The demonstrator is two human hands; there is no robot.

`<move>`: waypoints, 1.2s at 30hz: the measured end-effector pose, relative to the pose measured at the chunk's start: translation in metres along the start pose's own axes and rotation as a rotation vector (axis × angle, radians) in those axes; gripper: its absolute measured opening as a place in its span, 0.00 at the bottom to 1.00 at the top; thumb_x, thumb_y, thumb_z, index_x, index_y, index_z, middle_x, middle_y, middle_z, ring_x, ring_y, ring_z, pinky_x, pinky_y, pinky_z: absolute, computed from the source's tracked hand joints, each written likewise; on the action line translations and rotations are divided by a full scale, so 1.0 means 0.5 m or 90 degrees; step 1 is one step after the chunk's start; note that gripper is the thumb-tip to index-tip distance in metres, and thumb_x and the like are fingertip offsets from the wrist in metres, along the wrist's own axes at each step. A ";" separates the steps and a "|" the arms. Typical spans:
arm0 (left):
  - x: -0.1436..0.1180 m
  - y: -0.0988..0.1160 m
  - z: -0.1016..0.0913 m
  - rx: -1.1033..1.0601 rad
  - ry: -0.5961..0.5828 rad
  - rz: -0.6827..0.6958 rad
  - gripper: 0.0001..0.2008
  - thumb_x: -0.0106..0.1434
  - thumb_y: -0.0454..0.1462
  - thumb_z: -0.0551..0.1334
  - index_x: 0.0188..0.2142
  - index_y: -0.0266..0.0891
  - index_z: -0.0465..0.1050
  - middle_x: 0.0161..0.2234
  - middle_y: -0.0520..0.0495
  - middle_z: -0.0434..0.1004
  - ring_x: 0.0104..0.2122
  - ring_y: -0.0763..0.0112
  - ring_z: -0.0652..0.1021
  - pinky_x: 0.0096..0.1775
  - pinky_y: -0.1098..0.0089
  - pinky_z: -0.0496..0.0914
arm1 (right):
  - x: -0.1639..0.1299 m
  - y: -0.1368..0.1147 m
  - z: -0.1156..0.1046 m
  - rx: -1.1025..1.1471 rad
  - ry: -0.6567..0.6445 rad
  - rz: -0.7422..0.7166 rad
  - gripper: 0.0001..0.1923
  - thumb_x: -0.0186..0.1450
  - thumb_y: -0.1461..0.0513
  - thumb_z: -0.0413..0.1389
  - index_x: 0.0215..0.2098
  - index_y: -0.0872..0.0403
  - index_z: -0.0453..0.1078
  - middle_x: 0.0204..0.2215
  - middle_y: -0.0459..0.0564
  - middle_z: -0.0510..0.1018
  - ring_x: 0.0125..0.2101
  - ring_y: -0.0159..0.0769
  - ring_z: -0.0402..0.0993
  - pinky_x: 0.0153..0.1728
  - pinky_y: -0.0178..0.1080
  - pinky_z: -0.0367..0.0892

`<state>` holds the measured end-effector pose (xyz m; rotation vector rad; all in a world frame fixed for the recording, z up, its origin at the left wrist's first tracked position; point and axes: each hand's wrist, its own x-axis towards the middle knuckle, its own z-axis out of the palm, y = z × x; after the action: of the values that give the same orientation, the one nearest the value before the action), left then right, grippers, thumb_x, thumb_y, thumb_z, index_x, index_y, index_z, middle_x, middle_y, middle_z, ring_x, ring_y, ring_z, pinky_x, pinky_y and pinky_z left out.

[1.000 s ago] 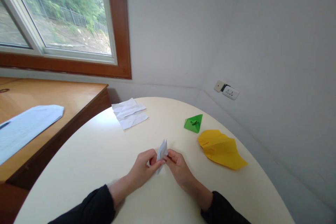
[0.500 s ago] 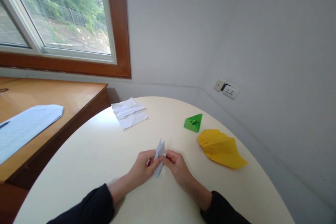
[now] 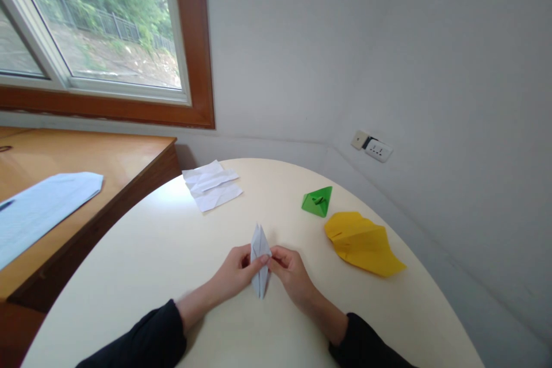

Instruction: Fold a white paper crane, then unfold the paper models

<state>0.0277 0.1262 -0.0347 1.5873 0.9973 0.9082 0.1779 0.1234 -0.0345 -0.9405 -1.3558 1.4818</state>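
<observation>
A narrow, diamond-shaped piece of folded white paper (image 3: 260,282) is held upright over the middle of the round table, its top split into two points. My left hand (image 3: 235,270) grips its left side, the thumb lying across the front and the fingers tucked behind. On the opposite edge, my right hand (image 3: 293,276) pinches the paper between thumb and curled forefinger. Both thumbs come close together at the paper's right edge. The fingertips behind the paper are hidden.
Creased white sheets (image 3: 211,184) lie at the far left of the cream table (image 3: 164,241). To the right are a green folded paper (image 3: 317,202) and a yellow creased paper (image 3: 364,244). A wooden desk (image 3: 125,152) with papers (image 3: 47,201) stands left, below a window.
The folded white paper has turned so its broad front faces me, and its lower point shows longer. My left hand has shifted slightly left; the right hand stays nearly still.
</observation>
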 end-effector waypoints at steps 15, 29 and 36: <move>-0.002 0.007 0.003 -0.034 0.001 -0.022 0.27 0.54 0.58 0.54 0.25 0.34 0.67 0.21 0.51 0.64 0.23 0.74 0.62 0.25 0.73 0.58 | 0.004 -0.003 0.007 -0.026 0.088 0.010 0.19 0.48 0.49 0.63 0.20 0.56 0.67 0.16 0.41 0.68 0.19 0.27 0.61 0.23 0.32 0.58; 0.000 0.014 0.009 -0.005 -0.012 -0.040 0.27 0.56 0.59 0.51 0.20 0.37 0.60 0.17 0.56 0.55 0.20 0.76 0.59 0.23 0.72 0.54 | -0.001 0.006 0.009 -0.278 0.241 -0.250 0.04 0.58 0.61 0.56 0.27 0.54 0.68 0.23 0.45 0.71 0.24 0.30 0.65 0.25 0.34 0.64; 0.002 0.009 0.010 -0.048 -0.007 -0.042 0.28 0.54 0.61 0.52 0.20 0.37 0.60 0.17 0.55 0.59 0.19 0.75 0.62 0.24 0.72 0.56 | -0.007 -0.007 0.010 -0.431 0.216 -0.439 0.07 0.59 0.68 0.53 0.29 0.52 0.70 0.26 0.48 0.73 0.28 0.34 0.67 0.28 0.36 0.65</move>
<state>0.0333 0.1250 -0.0313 1.4872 0.9910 0.8812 0.1746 0.1185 -0.0305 -0.9266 -1.7124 0.3200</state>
